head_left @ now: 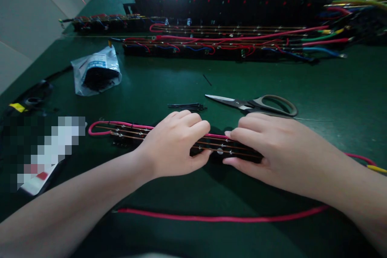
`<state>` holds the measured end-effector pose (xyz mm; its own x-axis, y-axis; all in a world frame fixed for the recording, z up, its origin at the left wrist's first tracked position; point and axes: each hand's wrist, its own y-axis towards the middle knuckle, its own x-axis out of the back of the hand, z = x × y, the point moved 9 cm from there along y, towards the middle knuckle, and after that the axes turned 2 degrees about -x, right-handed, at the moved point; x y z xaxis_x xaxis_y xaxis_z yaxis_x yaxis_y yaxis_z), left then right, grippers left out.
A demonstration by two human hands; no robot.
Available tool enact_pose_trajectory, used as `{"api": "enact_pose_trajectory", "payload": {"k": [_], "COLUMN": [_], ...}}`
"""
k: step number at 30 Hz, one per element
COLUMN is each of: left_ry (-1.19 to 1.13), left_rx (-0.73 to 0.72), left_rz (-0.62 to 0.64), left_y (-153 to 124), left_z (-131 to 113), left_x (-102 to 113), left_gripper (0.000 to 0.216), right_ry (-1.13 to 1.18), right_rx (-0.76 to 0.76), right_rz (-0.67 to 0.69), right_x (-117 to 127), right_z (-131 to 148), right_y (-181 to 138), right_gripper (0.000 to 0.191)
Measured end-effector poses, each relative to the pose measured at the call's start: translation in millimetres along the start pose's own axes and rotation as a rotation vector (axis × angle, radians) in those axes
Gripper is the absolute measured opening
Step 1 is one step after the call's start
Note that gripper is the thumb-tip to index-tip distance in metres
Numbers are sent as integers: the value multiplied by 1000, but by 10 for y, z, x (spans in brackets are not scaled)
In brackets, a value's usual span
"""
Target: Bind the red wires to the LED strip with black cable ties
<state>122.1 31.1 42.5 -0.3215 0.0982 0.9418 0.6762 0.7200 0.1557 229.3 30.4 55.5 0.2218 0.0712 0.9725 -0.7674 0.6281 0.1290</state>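
A long black strip [244,150] with thin copper-coloured rods and a red wire [130,124] along its far edge lies across the middle of the green table. My left hand [181,141] grips the strip near its middle, thumb on the near side and fingers over the far side. Just to the right, my right hand [263,145] is wrapped round the same strip, its index fingertip touching the red wire. Both hands are closed on it. A second, loose red wire [193,218] lies nearer to me and passes under my right forearm.
Scissors [256,104] lie just beyond my right hand, beside a bundle of black cable ties [186,107]. A clear bag [96,72] of black pieces sits at the left. Several wired black strips [211,44] stretch along the back of the table [157,76].
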Motion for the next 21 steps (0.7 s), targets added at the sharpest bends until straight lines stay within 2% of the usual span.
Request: {"api": "enact_pose_trajectory", "payload": {"k": [7,21], "left_ry": [-72,-54], "left_rx": [15,20], "left_rz": [-10,24], "left_y": [11,28], "left_z": [4,24], "left_x": [16,-9], "left_gripper": [13,14], "right_ry": [-29,89], "right_rx": [23,-58], "right_rz": [-39,29], "right_x": [-44,-130], "right_z": [30,-72], "right_y": [35,59], "right_gripper": [22,29]}}
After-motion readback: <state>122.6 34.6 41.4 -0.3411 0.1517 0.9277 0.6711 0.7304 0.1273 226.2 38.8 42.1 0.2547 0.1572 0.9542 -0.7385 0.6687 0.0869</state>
